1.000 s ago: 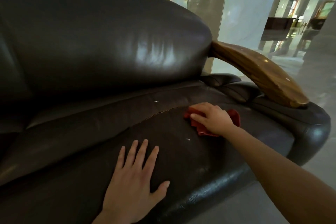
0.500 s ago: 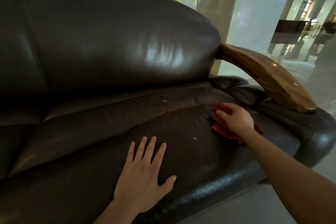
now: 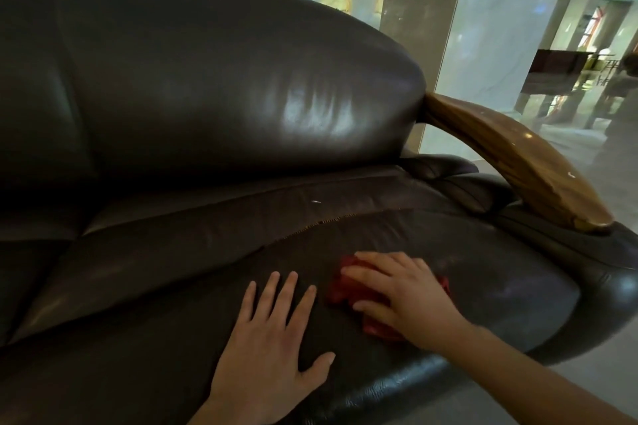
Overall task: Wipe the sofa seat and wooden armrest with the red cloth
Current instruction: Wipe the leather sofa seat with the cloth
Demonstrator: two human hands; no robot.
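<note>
Your right hand (image 3: 407, 297) presses the red cloth (image 3: 348, 290) onto the sofa seat (image 3: 172, 286), fingers extended, gripping nothing. Your left hand (image 3: 269, 348) rests splayed at the cloth's 8 o'clock. Seat wiping is judged under way. The wooden armrest (image 3: 511, 155), at 2 o'clock, is judged pending.

Single head-worn wide-angle view, close in, looking forward and down over the sofa seat (image 3: 172, 304) from its front edge, backrest (image 3: 224, 79) filling the upper frame, wooden armrest (image 3: 511, 155) at right.
</note>
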